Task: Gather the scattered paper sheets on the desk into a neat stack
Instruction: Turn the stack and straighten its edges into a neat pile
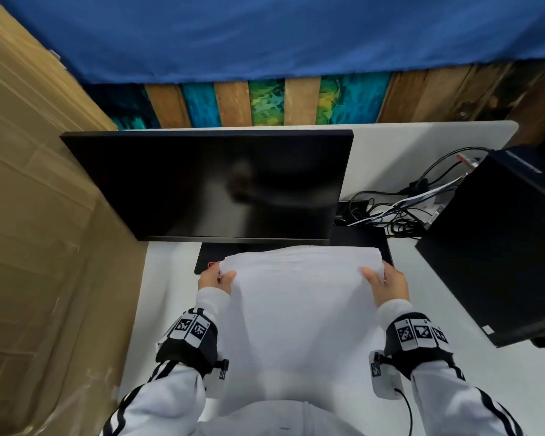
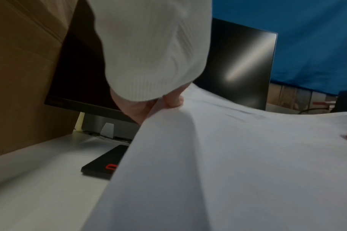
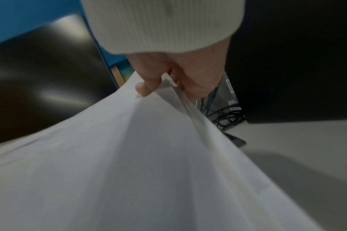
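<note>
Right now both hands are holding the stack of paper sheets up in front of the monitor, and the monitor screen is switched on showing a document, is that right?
Not quite. The monitor is dark, showing only reflections, as the head view shows. The rest holds: the left hand and right hand both grip the stack of paper sheets by its side edges, lifted in front of the monitor.

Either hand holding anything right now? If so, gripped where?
Both. The left hand and right hand grip the paper stack by its left and right side edges near the far corners, thumbs on top.

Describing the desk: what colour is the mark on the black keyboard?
Red mark, clearest in the left wrist view.
</note>
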A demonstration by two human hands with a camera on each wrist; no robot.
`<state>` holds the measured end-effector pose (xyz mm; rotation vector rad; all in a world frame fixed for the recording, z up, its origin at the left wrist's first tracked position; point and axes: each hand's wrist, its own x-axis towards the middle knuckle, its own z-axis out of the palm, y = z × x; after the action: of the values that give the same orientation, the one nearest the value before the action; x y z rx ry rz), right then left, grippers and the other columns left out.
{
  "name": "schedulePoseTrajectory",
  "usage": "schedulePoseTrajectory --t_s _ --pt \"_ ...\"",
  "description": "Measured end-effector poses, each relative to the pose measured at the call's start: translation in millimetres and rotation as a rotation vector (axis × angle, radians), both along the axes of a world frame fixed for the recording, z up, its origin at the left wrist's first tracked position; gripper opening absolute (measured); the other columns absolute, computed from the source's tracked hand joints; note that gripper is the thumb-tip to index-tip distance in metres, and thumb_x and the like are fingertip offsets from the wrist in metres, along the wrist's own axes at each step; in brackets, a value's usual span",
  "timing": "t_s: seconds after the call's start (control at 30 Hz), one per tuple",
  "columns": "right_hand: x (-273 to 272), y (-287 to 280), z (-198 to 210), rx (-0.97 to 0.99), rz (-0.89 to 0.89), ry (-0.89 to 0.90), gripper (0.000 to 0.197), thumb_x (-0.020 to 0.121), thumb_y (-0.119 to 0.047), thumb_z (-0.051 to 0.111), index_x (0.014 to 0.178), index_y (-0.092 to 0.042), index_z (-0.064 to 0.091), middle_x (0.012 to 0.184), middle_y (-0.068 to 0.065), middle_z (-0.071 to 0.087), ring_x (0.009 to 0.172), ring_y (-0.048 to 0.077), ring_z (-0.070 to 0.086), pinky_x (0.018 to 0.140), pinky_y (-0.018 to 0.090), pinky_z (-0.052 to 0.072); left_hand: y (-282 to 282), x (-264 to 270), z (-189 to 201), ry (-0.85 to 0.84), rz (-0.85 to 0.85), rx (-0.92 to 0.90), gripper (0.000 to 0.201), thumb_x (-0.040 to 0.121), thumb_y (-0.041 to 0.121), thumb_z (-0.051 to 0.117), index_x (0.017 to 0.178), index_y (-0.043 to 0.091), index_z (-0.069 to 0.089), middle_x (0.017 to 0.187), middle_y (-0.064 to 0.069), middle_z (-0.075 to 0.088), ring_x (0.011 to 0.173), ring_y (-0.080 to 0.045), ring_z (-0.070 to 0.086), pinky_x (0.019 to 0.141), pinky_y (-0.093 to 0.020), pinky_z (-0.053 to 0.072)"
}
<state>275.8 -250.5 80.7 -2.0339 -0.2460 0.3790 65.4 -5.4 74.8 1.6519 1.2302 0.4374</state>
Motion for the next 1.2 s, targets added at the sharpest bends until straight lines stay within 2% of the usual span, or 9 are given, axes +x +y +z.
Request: schedulePoseTrajectory --t_s 0.07,0.2,0.33,0.47,0.57,0.67,0.77,0.97,1.2 --pt "-5 -6 -15 -0.082 -0.005 0.050 0.026 0.082 -0.025 0.063 0.098 -0.004 0.066 0.090 0.016 0.068 0.088 0.033 0.062 0.081 0.035 0.046 -6 -5 -8 0.086 0.010 -0.032 0.027 0.087 0.008 0.052 0.110 0.004 0.064 0.095 -0.012 0.062 0.090 -0.029 0.056 0.086 -0.031 0.043" --pt "-22 -19 -47 -0.221 0.047 0.218 0.038 0.082 -0.037 0.062 0.101 -0.005 0.068 0.103 0.019 0.071 0.100 0.034 0.063 0.085 0.035 0.045 -13 -24 -33 0.269 0.031 -0.094 0.041 0.088 0.015 0.054 0.051 0.014 0.036 0.065 -0.006 0.037 0.078 -0.025 0.030 0.074 -0.032 0.038" --pt "-39 -33 -80 -0.395 0.351 0.486 0.050 0.078 -0.035 0.068 0.119 -0.008 0.058 0.116 0.008 0.065 0.106 0.025 0.061 0.093 0.035 0.047 -20 -45 -55 0.326 0.047 -0.216 0.045 0.091 0.024 0.051 0.049 0.015 0.036 0.060 -0.007 0.039 0.077 -0.024 0.030 0.072 -0.029 0.030" --pt "-44 -32 -83 -0.531 0.473 0.384 0.047 0.085 -0.016 0.061 0.128 -0.001 0.051 0.129 0.019 0.057 0.119 0.032 0.054 0.100 0.038 0.042 -24 -47 -51 0.337 -0.019 -0.359 0.020 0.089 0.027 0.056 0.087 0.008 0.060 0.089 -0.012 0.058 0.087 -0.025 0.049 0.079 -0.027 0.033" --pt "-32 -20 -61 -0.428 0.312 0.240 0.034 0.088 -0.016 0.056 0.117 0.001 0.060 0.115 0.021 0.065 0.111 0.035 0.059 0.094 0.039 0.044 -19 -39 -43 0.334 -0.046 -0.305 0.040 0.082 0.014 0.066 0.118 -0.001 0.058 0.110 -0.016 0.062 0.099 -0.026 0.058 0.086 -0.029 0.042" --pt "-19 -6 -16 -0.292 0.239 0.094 0.016 0.087 -0.015 0.056 0.096 -0.011 0.069 0.093 0.012 0.067 0.100 0.030 0.063 0.086 0.034 0.044 -18 -19 -14 0.323 -0.036 -0.036 0.058 0.074 0.023 0.073 0.127 0.014 0.050 0.131 -0.014 0.051 0.123 -0.032 0.050 0.105 -0.038 0.040" --pt "-14 17 44 -0.280 0.370 -0.158 0.026 0.088 -0.019 0.056 0.108 -0.007 0.066 0.102 0.018 0.071 0.100 0.033 0.064 0.090 0.037 0.047 -27 11 31 0.221 -0.369 0.269 0.071 0.065 0.047 0.072 0.128 0.025 0.049 0.135 -0.001 0.051 0.128 -0.022 0.045 0.111 -0.039 0.035" --pt "-21 36 152 -0.188 0.543 -0.443 0.033 0.077 -0.050 0.056 0.086 -0.019 0.065 0.081 0.011 0.072 0.084 0.034 0.065 0.077 0.043 0.053 -49 57 106 -0.053 -0.551 0.016 0.015 0.078 0.013 0.071 0.067 0.018 0.060 0.065 0.001 0.056 0.069 -0.019 0.052 0.058 -0.024 0.042" --pt "3 2 153 0.248 0.321 -0.109 0.028 0.067 -0.030 0.076 0.093 -0.025 0.066 0.099 0.002 0.072 0.076 -0.002 0.068 0.068 0.010 0.054 -35 43 121 -0.457 -0.267 -0.112 0.016 0.083 0.001 0.062 0.074 0.014 0.063 0.046 0.023 0.067 0.044 0.010 0.061 0.045 -0.006 0.047"
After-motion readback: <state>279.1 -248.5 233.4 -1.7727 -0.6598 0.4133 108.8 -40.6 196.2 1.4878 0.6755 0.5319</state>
